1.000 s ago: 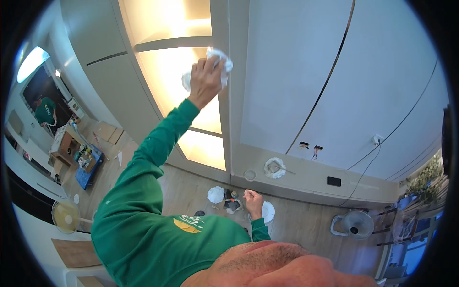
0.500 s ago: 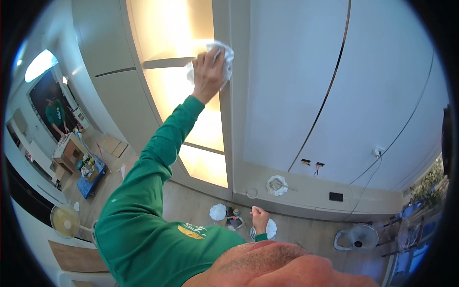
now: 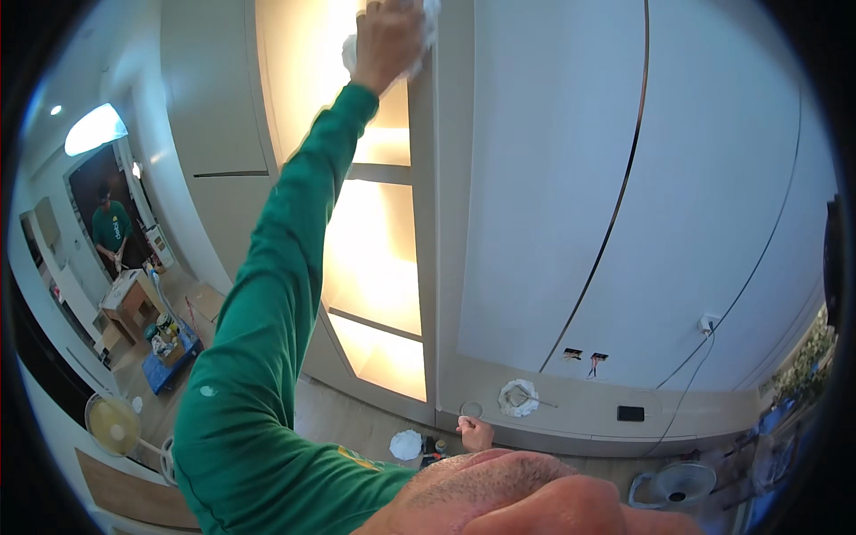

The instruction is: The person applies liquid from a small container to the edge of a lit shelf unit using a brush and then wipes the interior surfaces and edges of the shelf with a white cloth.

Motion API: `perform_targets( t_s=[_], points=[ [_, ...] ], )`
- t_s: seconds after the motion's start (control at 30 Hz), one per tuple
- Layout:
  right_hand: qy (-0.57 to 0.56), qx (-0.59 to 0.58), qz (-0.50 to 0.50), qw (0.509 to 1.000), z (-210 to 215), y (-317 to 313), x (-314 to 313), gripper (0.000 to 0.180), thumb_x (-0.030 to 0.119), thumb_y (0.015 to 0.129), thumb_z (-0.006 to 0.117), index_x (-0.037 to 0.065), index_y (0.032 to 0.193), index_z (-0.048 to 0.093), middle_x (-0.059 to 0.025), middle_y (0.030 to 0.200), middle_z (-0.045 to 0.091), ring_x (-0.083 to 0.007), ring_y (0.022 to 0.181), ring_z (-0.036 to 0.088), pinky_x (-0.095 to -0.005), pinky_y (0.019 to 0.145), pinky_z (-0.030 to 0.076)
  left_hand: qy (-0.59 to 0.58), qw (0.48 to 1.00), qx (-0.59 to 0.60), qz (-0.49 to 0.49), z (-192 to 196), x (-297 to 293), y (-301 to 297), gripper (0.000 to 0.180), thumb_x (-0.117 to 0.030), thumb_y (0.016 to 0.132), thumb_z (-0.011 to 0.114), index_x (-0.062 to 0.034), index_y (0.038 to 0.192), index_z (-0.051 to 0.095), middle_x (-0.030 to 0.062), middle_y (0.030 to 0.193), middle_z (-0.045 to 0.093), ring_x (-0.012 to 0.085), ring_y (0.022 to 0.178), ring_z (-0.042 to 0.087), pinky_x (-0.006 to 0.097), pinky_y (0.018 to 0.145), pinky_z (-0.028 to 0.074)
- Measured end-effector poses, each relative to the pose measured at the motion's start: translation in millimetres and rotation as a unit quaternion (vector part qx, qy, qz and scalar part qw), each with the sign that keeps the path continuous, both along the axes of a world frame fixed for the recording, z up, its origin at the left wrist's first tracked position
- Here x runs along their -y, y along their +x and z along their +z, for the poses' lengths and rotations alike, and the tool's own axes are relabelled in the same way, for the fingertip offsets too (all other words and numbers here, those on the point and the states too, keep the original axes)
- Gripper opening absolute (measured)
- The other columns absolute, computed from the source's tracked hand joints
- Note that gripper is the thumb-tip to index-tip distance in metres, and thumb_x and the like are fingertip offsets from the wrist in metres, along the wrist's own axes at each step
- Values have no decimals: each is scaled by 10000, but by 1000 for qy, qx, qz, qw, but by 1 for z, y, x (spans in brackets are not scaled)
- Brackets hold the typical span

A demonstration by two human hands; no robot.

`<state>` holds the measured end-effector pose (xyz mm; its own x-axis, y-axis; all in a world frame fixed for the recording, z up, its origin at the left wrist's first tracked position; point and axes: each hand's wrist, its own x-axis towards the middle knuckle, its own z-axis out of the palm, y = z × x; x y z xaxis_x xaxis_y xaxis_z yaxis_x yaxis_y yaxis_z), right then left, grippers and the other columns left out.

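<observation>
Raised high in front of the lit shelf cabinet [image 3: 374, 223], my left hand [image 3: 390, 45] grips a white cloth [image 3: 349, 57]. The cloth lies at the cabinet's right upright [image 3: 426, 214], its upper part cut off by the picture's edge. My right hand [image 3: 475, 433] is low, near the ledge [image 3: 562, 419] below the wall panel. Its fingers are curled in, and whatever they may hold cannot be made out. Just beyond it on the ledge is a small round ring [image 3: 472, 409], with a white crumpled piece [image 3: 518, 398] to the right.
On the ledge lies a black phone-like slab [image 3: 630, 414]. Wires stick out of wall openings [image 3: 585, 357], and a cord hangs from a socket [image 3: 709, 324]. Fans stand at right [image 3: 685, 482] and left [image 3: 114, 425]. A person in green [image 3: 111, 227] stands far left by a bench [image 3: 129, 299] and blue cart [image 3: 174, 357].
My left hand has moved up along the cabinet with the cloth. The scene sits lower in view, and the white bucket by my right hand is now hidden.
</observation>
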<state>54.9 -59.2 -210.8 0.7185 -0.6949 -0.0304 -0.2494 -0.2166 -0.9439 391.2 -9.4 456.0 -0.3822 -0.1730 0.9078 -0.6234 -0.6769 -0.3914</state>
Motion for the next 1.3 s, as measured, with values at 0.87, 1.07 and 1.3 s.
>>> perform_targets(
  t_s=[0.87, 1.07, 1.3],
  points=[
    [70, -32, -62, 995, -73, -25, 16, 230, 265, 836, 643, 67, 886, 749, -84, 714, 713, -210, 721, 700, -333, 717, 520, -60, 996, -67, -26, 87, 14, -40, 179, -44, 799, 563, 38, 951, 612, 219, 1079, 570, 403, 963, 568, 492, 862, 475],
    [28, -51, -49, 997, -22, -13, -1, 232, 280, 831, 648, 83, 894, 752, -85, 722, 714, -230, 744, 704, -345, 736, 520, -44, 995, -71, 56, 21, 5, -20, 219, -65, 716, 604, -40, 933, 620, 171, 981, 573, 351, 840, 568, 428, 660, 481],
    [23, -29, -26, 999, 15, -12, -26, 284, 279, 887, 638, 15, 915, 740, -83, 725, 717, -208, 748, 704, -327, 707, 521, 142, 928, -245, -241, -224, -58, -81, 183, -59, 782, 633, -91, 961, 652, 130, 1002, 546, 330, 956, 529, 416, 800, 449]
  ],
)
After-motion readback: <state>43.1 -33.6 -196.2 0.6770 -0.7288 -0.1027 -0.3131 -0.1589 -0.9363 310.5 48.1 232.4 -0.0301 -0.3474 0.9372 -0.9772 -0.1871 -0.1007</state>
